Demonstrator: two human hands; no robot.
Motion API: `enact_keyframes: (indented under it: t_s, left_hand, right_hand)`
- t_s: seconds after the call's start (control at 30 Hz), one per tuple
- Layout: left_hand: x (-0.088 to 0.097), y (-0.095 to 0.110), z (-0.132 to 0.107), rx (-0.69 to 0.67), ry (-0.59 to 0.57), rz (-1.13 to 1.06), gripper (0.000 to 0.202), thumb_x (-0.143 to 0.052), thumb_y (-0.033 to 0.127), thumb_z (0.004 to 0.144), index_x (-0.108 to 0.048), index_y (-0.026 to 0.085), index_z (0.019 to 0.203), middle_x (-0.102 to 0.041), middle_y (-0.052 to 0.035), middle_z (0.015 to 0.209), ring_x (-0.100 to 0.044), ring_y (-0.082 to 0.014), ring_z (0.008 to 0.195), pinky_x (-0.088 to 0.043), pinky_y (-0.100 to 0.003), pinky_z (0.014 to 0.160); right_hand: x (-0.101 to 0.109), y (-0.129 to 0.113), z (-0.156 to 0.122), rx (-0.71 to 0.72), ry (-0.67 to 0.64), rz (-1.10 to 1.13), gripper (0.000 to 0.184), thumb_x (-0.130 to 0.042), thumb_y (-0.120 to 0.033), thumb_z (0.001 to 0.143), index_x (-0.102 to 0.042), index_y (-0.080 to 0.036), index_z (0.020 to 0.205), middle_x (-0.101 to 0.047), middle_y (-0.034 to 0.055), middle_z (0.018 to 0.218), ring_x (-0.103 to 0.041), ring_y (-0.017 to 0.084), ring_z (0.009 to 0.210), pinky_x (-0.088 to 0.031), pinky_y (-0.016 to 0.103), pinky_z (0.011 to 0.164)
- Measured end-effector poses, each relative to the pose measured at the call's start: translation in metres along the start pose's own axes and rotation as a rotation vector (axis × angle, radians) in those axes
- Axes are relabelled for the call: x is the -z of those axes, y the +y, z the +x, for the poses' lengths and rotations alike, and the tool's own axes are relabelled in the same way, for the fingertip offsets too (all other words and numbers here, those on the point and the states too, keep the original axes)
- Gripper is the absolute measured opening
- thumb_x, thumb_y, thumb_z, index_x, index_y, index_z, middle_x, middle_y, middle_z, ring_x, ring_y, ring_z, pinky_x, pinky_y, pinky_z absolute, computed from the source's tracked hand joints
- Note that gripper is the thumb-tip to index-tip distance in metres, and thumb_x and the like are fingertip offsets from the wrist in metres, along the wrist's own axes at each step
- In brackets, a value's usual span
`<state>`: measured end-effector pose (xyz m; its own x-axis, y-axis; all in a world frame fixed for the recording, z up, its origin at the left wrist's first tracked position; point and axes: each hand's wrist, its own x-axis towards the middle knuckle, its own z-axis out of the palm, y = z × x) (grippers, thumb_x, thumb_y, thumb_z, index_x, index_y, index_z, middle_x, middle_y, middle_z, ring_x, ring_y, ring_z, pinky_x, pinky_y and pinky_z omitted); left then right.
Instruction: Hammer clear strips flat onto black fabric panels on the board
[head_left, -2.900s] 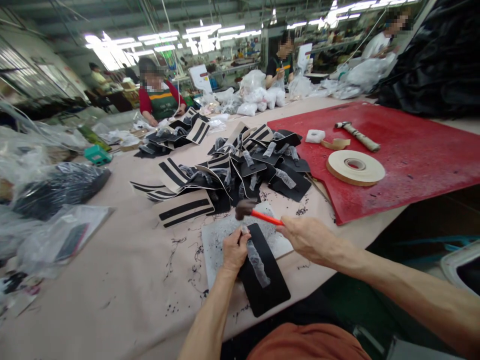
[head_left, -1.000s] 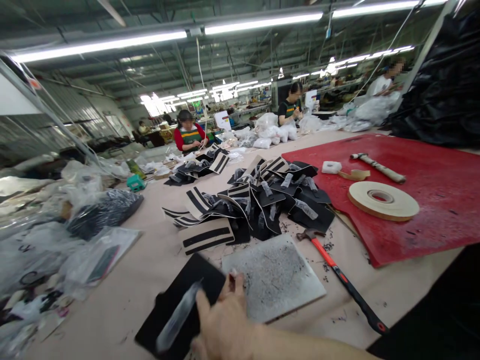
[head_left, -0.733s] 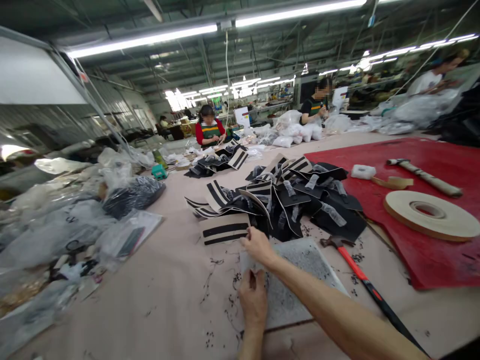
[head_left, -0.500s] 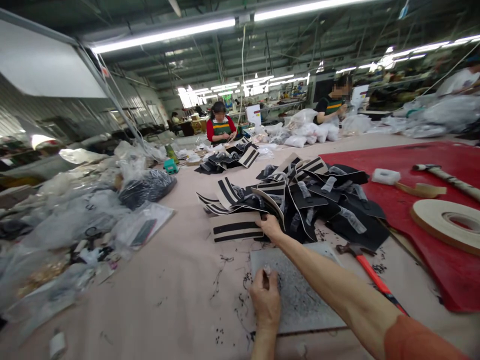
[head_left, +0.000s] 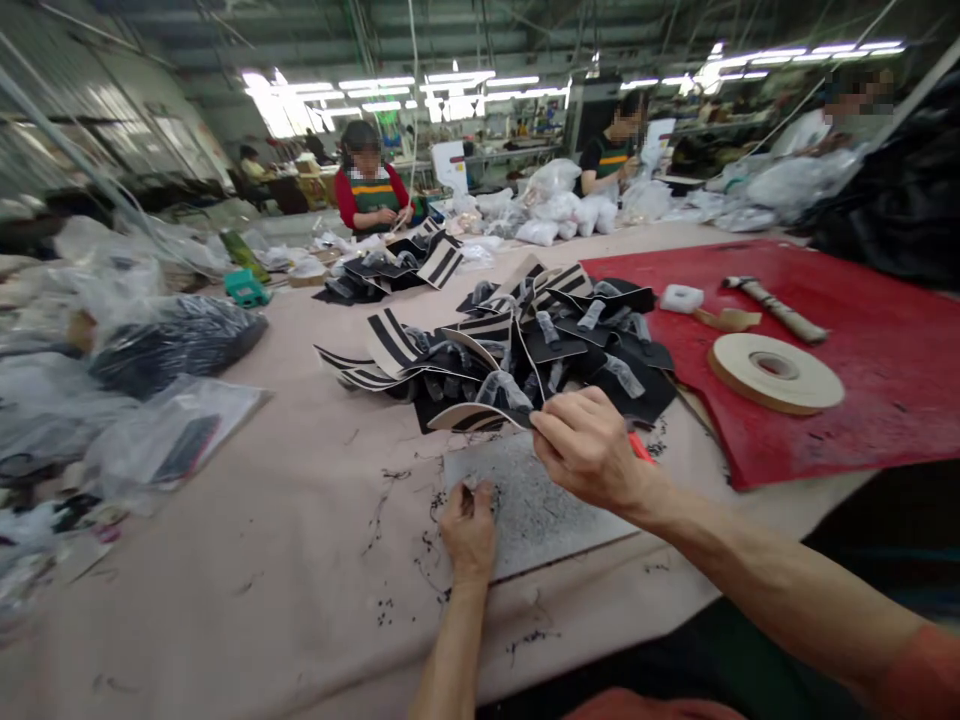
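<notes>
My right hand (head_left: 589,445) pinches the edge of a black panel (head_left: 480,410) with beige and black stripes on its underside. A clear plastic wrapping sits on this panel, which is bent and held in front of the pile. Behind it lies a heap of similar black panels (head_left: 555,335), several with plastic-wrapped parts. My left hand (head_left: 469,530) rests closed at the left edge of a grey slab (head_left: 525,500); whatever its fingertips hold is too small to make out. An orange hammer handle (head_left: 643,447) is mostly hidden behind my right hand.
A red sheet (head_left: 780,440) bears a tape roll (head_left: 776,372) and a second hammer (head_left: 780,312) with a wrapped handle. Plastic bags (head_left: 180,340) crowd the left side. Black bits and threads (head_left: 386,500) lie around the slab. A person in red sleeves (head_left: 367,190) works across the table.
My right hand has drawn a striped panel from the pile toward me and right, tilting it. My left hand stays by the slab's left edge. The view has shifted right and down.
</notes>
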<state>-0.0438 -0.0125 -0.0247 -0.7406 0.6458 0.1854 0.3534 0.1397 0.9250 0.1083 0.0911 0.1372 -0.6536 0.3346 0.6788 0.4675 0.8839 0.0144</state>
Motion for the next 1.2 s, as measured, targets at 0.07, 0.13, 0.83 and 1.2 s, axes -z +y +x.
enact_keyframes:
  t_s: [0.07, 0.13, 0.83, 1.2]
  left_hand:
    - [0.001, -0.001, 0.001, 0.008, 0.005, 0.043, 0.033, -0.064, 0.048, 0.082, -0.059, 0.020, 0.064, -0.056, 0.0024, 0.054, -0.053, -0.0143, 0.052, -0.041, -0.024, 0.055]
    - [0.002, -0.002, 0.001, 0.023, -0.004, 0.051, 0.031, -0.064, 0.049, 0.082, -0.064, 0.020, 0.070, -0.063, 0.0003, 0.059, -0.059, -0.0163, 0.057, -0.044, -0.025, 0.059]
    - [-0.015, -0.005, -0.011, -0.379, -0.173, 0.195, 0.027, -0.061, 0.040, 0.089, -0.073, 0.019, 0.100, -0.077, -0.0095, 0.094, -0.073, -0.0243, 0.086, -0.057, -0.035, 0.080]
    - [-0.013, 0.021, 0.005, 0.110, -0.145, -0.240, 0.035, -0.068, 0.048, 0.085, -0.068, 0.016, 0.100, -0.078, -0.0098, 0.095, -0.074, -0.0222, 0.091, -0.058, -0.034, 0.086]
  right_hand:
    - [0.032, -0.005, -0.045, 0.094, -0.003, -0.035, 0.014, -0.053, -0.010, 0.092, -0.066, -0.014, 0.092, -0.060, 0.0044, 0.077, -0.051, 0.018, 0.072, -0.033, 0.036, 0.072]
    - [0.047, -0.017, -0.092, 0.126, -0.073, 0.000, 0.015, -0.052, -0.008, 0.091, -0.065, -0.012, 0.098, -0.058, 0.0047, 0.075, -0.048, 0.018, 0.069, -0.032, 0.037, 0.069]
    - [-0.028, -0.037, -0.142, -0.508, -0.362, 0.677, 0.066, -0.046, 0.000, 0.076, -0.048, -0.022, 0.139, -0.052, 0.0104, 0.128, -0.058, 0.020, 0.104, -0.050, 0.034, 0.087]
    - [-0.051, -0.027, -0.156, -0.367, -0.466, 0.451, 0.036, -0.045, 0.000, 0.089, -0.065, -0.022, 0.111, -0.062, 0.0049, 0.120, -0.057, 0.019, 0.097, -0.042, 0.032, 0.082]
